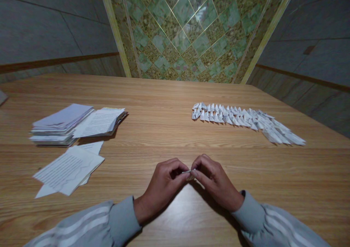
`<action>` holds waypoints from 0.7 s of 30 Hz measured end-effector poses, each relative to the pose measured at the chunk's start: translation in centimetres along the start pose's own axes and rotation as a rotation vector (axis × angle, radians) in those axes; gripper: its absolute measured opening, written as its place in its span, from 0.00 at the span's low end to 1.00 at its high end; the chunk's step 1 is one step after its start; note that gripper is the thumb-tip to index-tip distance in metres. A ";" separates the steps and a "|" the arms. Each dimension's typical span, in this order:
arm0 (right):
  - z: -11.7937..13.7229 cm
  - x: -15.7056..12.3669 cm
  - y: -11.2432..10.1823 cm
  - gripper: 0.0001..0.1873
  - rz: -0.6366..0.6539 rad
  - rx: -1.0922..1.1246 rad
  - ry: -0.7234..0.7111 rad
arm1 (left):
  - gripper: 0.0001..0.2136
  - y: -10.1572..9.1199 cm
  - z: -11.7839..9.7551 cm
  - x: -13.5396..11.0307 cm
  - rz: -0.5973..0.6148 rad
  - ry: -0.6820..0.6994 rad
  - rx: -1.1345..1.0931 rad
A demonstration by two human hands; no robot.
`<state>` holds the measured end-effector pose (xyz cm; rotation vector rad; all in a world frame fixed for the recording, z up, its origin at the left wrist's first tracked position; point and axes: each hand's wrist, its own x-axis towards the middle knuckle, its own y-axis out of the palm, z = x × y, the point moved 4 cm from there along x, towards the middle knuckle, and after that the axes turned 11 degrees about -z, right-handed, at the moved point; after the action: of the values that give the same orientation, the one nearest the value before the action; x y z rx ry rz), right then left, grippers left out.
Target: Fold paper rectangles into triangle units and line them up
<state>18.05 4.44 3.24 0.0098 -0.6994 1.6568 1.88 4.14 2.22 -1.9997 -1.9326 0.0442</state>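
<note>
Near the front middle of the wooden table, my left hand [166, 179] and my right hand [214, 179] meet at their fingertips. Between them is a small folded piece of white paper [191, 177], pinched by the thumb and fingers of both hands. Most of the paper is hidden behind the fingers, so its full shape does not show. Farther off to the right stand rows of small folded paper pieces [226, 116], white with printed or written marks, set close together. Loose sheets of lined, written paper [69, 168] lie left of my left hand.
A thick stack of paper [61, 117] sits at the left, with a second pile of written sheets [100, 122] against it. The wooden table [153, 130] reaches back to a tiled green and gold wall [183, 32]. Grey walls stand on both sides.
</note>
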 end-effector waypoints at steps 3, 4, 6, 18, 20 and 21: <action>-0.2 0.1 -0.2 0.08 -0.032 0.025 0.031 | 0.08 0.0 0.5 0.2 -0.014 -0.160 -0.151; -0.2 0.2 -0.3 0.08 -0.037 0.028 0.043 | 0.08 0.0 0.6 0.3 -0.015 -0.199 -0.191; -0.1 0.2 -0.3 0.07 -0.033 0.017 0.063 | 0.07 0.0 0.6 0.3 -0.005 -0.222 -0.223; -0.9 -0.1 0.1 0.06 -0.048 0.151 0.197 | 0.06 0.3 -0.3 0.0 0.059 -0.087 -0.115; -1.2 -0.1 0.2 0.07 -0.068 0.271 0.251 | 0.06 0.5 -0.2 0.0 0.068 -0.114 -0.132; -1.3 0.0 0.2 0.08 -0.067 0.311 0.269 | 0.06 0.5 -0.1 0.1 0.059 -0.119 -0.138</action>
<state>18.34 4.99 2.06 0.0317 -0.2332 1.6494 2.37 4.18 2.24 -2.1898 -1.9977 0.0467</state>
